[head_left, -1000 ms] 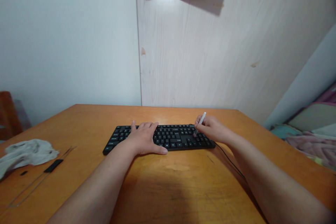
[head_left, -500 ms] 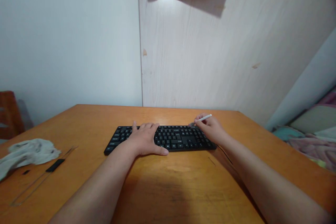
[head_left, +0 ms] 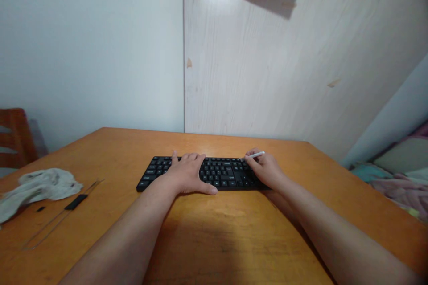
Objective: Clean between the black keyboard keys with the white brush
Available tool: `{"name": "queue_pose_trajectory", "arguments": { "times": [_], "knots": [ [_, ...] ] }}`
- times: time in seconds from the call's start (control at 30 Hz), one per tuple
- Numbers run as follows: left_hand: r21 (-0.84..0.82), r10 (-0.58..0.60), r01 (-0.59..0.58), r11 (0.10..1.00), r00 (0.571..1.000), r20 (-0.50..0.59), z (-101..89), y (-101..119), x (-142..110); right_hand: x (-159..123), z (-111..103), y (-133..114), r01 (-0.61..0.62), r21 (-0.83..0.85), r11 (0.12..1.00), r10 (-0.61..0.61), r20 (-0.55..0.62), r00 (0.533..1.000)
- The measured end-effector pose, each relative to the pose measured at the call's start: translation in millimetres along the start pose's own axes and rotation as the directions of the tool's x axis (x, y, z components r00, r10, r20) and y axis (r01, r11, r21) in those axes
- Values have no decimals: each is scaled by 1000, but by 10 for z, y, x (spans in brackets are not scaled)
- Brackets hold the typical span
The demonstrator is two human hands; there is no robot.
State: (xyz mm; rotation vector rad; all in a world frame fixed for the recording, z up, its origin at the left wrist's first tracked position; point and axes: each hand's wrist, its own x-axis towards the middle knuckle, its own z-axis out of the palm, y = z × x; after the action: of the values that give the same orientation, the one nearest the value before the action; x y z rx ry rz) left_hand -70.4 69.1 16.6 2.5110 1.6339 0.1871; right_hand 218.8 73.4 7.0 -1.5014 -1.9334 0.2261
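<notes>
A black keyboard (head_left: 219, 173) lies on the wooden table in front of me. My left hand (head_left: 189, 176) rests flat across its left half, fingers spread and thumb along the front edge; it covers several keys. Over the number-pad end is my right hand (head_left: 265, 169), its fingers pinched round a small brush (head_left: 257, 155) with a thin white handle. The handle tilts low toward the right, and the brush tip is at the keyboard's back edge, partly hidden by the fingers.
On the left of the table (head_left: 207, 240) lie a crumpled whitish cloth (head_left: 50, 185), a small black piece (head_left: 40, 209) and a wire tool with a black grip (head_left: 76, 202). A chair (head_left: 16, 138) stands at far left. Folded fabric (head_left: 401, 189) is at the right.
My right hand has brought the brush from the keys of the right section to the back edge, tipping its handle from upright to nearly level. My left hand stays on the keyboard.
</notes>
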Motion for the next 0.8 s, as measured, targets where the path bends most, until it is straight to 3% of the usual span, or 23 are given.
{"name": "queue_pose_trajectory", "arguments": {
  "times": [0.37, 0.57, 0.67, 0.8],
  "knots": [
    [12, -5, 5, 1000, 1000, 0, -10, 16, -11, 1, -189, -133, 61, -89, 994, -51, 111, 993],
    [7, -7, 7, 1000, 1000, 7, 1, 0, 6, 20, -286, -136, 0, 70, 998, -15, 211, 977],
    [8, -1, 1, 1000, 1000, 8, 11, -17, 14, 36, -296, -112, -29, 105, 994, 14, 139, 990],
    [9, 4, -4, 1000, 1000, 7, 18, -31, 19, 38, -240, -105, 8, 21, 1000, -9, 41, 999]
  ]
}}
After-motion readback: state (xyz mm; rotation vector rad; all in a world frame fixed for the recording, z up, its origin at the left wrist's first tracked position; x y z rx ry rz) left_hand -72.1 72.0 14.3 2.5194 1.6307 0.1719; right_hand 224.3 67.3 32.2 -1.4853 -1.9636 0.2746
